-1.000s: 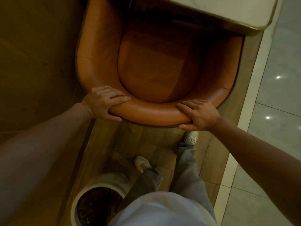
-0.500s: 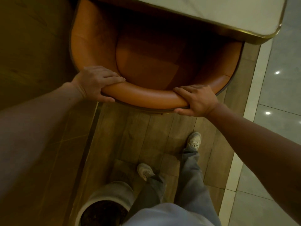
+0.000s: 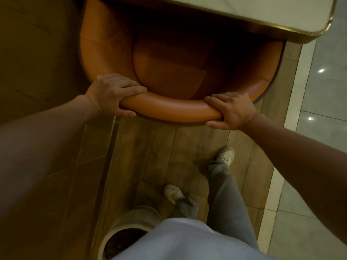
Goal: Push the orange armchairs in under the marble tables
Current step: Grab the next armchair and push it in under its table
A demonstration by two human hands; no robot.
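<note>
Armchair (image 3: 169,109) further under table (image 3: 262,14) — hands (image 3: 112,94) gripping.

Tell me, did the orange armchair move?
Yes. The orange leather armchair slid further under the white marble table; more of its seat is covered by the tabletop now.

The marble table (image 3: 262,10) is cut off by the top edge and covers the orange armchair's (image 3: 169,107) front. The planter pot (image 3: 122,239) is partly hidden behind the person's shirt (image 3: 187,241). Chair legs not visible.
</note>
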